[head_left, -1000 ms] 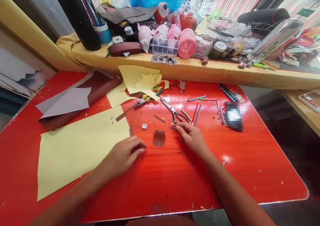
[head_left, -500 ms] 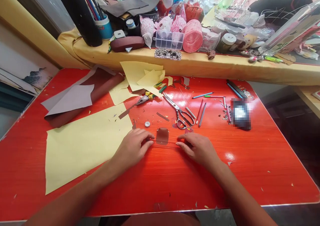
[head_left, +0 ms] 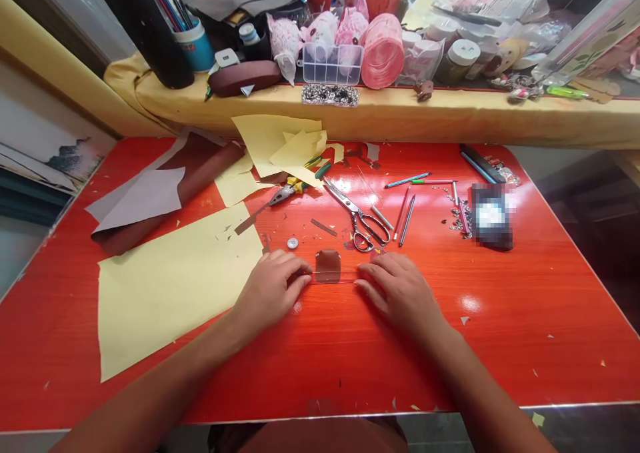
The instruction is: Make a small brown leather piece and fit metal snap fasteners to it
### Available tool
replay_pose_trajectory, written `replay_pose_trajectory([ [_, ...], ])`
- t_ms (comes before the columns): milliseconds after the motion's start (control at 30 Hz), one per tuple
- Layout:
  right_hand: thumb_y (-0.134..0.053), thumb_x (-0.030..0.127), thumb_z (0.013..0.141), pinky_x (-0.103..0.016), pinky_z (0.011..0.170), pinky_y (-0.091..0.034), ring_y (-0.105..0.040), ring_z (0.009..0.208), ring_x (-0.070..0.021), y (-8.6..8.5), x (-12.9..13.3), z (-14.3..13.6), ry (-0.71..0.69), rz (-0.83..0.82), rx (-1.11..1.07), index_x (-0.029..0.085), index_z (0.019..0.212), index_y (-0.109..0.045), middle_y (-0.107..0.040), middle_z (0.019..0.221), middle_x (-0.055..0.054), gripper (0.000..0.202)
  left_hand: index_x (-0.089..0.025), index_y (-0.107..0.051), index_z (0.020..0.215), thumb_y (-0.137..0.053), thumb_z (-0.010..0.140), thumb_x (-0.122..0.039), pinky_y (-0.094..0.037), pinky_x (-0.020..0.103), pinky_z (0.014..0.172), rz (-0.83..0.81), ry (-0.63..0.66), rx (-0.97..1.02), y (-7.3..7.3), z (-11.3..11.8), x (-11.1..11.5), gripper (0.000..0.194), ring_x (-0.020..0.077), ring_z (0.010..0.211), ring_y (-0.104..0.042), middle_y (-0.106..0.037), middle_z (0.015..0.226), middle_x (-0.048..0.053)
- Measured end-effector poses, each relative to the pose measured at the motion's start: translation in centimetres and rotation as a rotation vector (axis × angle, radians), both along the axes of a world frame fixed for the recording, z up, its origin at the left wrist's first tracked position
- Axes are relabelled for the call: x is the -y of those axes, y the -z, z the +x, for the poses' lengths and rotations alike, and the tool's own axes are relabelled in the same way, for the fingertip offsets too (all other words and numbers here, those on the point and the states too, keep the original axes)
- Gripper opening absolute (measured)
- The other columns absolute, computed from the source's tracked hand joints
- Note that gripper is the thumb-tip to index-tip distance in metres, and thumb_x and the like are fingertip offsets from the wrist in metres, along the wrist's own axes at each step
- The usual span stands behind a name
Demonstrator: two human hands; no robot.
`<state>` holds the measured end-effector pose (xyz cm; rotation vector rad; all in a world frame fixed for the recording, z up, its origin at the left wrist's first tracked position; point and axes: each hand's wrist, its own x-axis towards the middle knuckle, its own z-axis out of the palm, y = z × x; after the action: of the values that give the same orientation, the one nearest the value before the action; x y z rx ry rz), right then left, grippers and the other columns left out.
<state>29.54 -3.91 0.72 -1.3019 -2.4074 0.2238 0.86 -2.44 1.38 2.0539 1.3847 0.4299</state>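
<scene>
A small brown leather piece (head_left: 328, 261) with rounded corners lies flat on the red table. Across its near edge rests a clear plastic strip, apparently a ruler (head_left: 348, 277), partly lost against the red surface. My left hand (head_left: 274, 285) pinches the strip's left end between thumb and fingers. At the other end my right hand (head_left: 395, 286) has its thumb and fingertips closed on the strip. A round grey metal disc (head_left: 293, 243) sits beyond my left fingers. Scissors (head_left: 357, 216) lie just past the leather piece.
A large yellow sheet (head_left: 175, 293) spreads left, below a brown roll (head_left: 210, 173). Pliers (head_left: 285, 193) lie near yellow scraps (head_left: 280, 146). Several pens (head_left: 407, 219) and a blurred dark object (head_left: 493, 216) are at right. A cluttered ledge (head_left: 280, 116) runs along the back.
The strip has slid slightly away from me, further over the leather piece's near edge, both hands moving with it. The whole view has also shifted a little.
</scene>
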Motion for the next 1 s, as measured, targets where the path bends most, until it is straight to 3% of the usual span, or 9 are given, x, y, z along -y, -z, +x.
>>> replay_pose_trajectory([
  [300,-0.06,0.033,0.106,-0.043,0.088,-0.048,-0.061,0.095,-0.0281,0.3,0.2,-0.8,-0.013,-0.08,-0.035,0.021,0.115,-0.072,-0.07,0.102,-0.012,0.02,-0.023,-0.072,0.098,-0.059,0.103,-0.027,-0.044,0.04,0.084,0.114,0.032,-0.051,0.5,0.5,-0.1,0.014,0.0229,0.09,-0.061,-0.071,0.094,0.003],
  [467,-0.061,0.033,0.105,-0.043,0.089,-0.048,-0.059,0.096,-0.0277,0.7,0.1,-0.8,0.001,-0.09,-0.088,0.021,0.116,-0.073,-0.068,0.103,-0.012,0.02,-0.02,-0.07,0.113,-0.056,0.104,-0.023,-0.048,0.041,0.085,0.308,0.03,-0.076,0.6,0.5,0.3,0.016,0.025,0.098,-0.061,-0.069,0.108,0.008],
  [600,-0.062,0.033,0.105,-0.043,0.089,-0.048,-0.059,0.098,-0.0278,1.1,0.2,-0.7,0.004,-0.092,-0.107,0.021,0.12,-0.072,-0.067,0.105,-0.012,0.022,-0.021,-0.069,0.11,-0.052,0.105,-0.019,-0.047,0.041,0.085,0.45,0.142,-0.107,0.7,1.1,0.9,0.018,0.0261,0.101,-0.062,-0.072,0.114,0.01],
  [1000,-0.06,0.032,0.106,-0.043,0.089,-0.049,-0.061,0.098,-0.0275,0.6,0.0,-1.0,-0.012,-0.103,-0.119,0.019,0.114,-0.074,-0.07,0.103,-0.012,0.02,-0.021,-0.069,0.113,-0.053,0.104,-0.019,-0.048,0.043,0.087,0.444,0.187,-0.168,1.7,1.6,1.6,0.019,0.028,0.104,-0.062,-0.072,0.122,0.012],
])
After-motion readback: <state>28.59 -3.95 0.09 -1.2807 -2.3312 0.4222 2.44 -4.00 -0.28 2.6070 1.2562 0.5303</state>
